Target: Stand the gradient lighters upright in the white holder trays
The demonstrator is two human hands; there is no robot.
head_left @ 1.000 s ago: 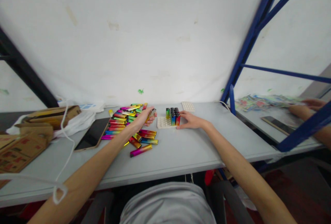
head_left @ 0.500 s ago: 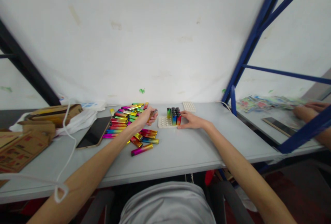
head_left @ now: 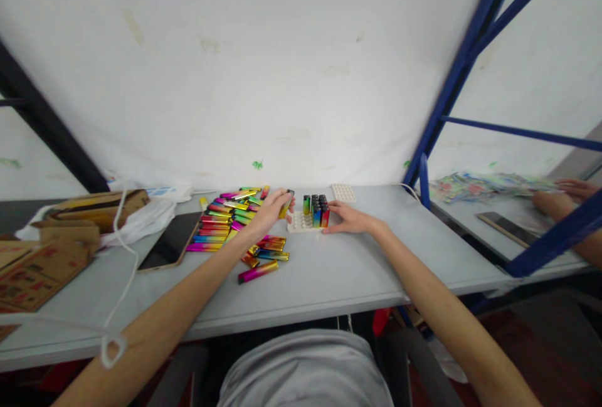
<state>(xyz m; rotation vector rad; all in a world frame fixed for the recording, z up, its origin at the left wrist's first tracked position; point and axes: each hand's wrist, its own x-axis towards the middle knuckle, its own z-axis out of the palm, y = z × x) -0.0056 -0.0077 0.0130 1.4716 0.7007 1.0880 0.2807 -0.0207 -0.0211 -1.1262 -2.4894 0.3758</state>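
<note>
My left hand [head_left: 277, 207] is closed on a lighter [head_left: 285, 205], held upright just left of a white tray with holes [head_left: 301, 224]. Several lighters [head_left: 320, 209] with black tops stand in the tray's right part, and one green-gold lighter [head_left: 307, 205] stands apart from them at its back. My right hand [head_left: 348, 217] grips the tray's right side, thumb at the front corner and fingers against the standing lighters. A heap of shiny multicoloured lighters [head_left: 214, 229] lies to the left, partly hidden by my left hand and forearm.
Behind stands a second white tray [head_left: 343, 192] near the wall. At left are a phone [head_left: 172, 243], a white cable [head_left: 123, 237] and cardboard boxes [head_left: 51, 256]. A blue metal frame [head_left: 446, 106] rises at right; beyond it show another person's hands [head_left: 559, 200] and a phone [head_left: 508, 229].
My left hand has moved slightly right and up toward the tray with the lighter, which is now more upright. My right hand stays at the tray.
</note>
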